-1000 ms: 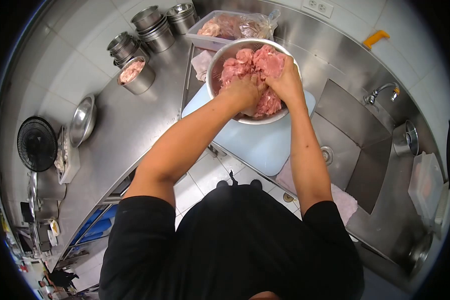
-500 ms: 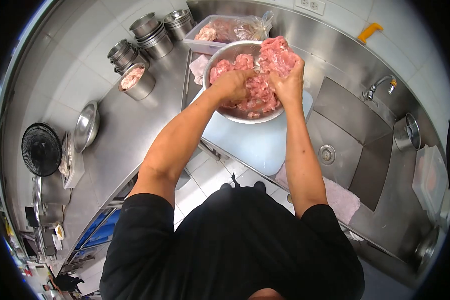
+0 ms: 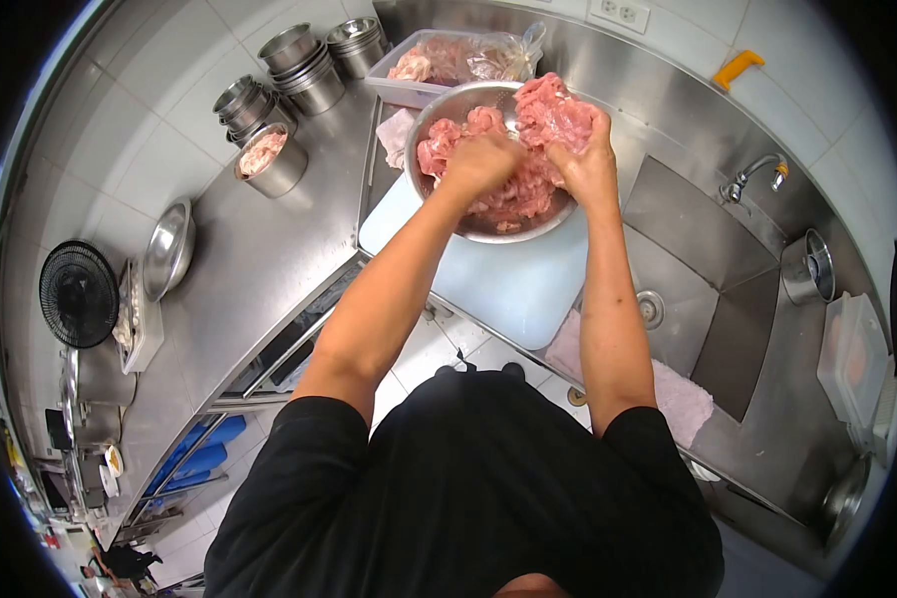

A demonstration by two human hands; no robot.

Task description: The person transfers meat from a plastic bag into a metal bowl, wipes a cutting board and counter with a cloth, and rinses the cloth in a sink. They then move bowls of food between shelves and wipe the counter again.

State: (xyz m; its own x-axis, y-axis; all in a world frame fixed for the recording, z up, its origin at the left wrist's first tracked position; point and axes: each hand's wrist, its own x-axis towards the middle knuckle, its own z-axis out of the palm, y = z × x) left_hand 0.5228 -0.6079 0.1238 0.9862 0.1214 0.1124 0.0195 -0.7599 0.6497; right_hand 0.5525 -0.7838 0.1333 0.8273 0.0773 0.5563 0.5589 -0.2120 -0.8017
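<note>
A round metal bowl (image 3: 488, 237) holds pink raw meat (image 3: 516, 199) and stands partly on a pale blue board (image 3: 518, 289). My right hand (image 3: 590, 164) grips a large piece of the meat (image 3: 551, 112) at the bowl's right rim, fingers wrapped round its side. Over the middle of the bowl is my left hand (image 3: 484, 162), knuckles up and slightly blurred, in contact with the meat. Its fingertips are hidden, so what it grips, if anything, does not show.
Behind the bowl sits a plastic tub (image 3: 409, 92) with meat and bags. Stacked metal containers (image 3: 314, 85) and a meat-filled one (image 3: 281, 171) stand left. A sink (image 3: 683, 294) with a faucet (image 3: 752, 179) lies right; a pink towel (image 3: 680, 404) hangs at its edge.
My left hand has moved a little up and right over the meat, its forearm swinging right. My right hand has shifted slightly right, still holding the large piece.
</note>
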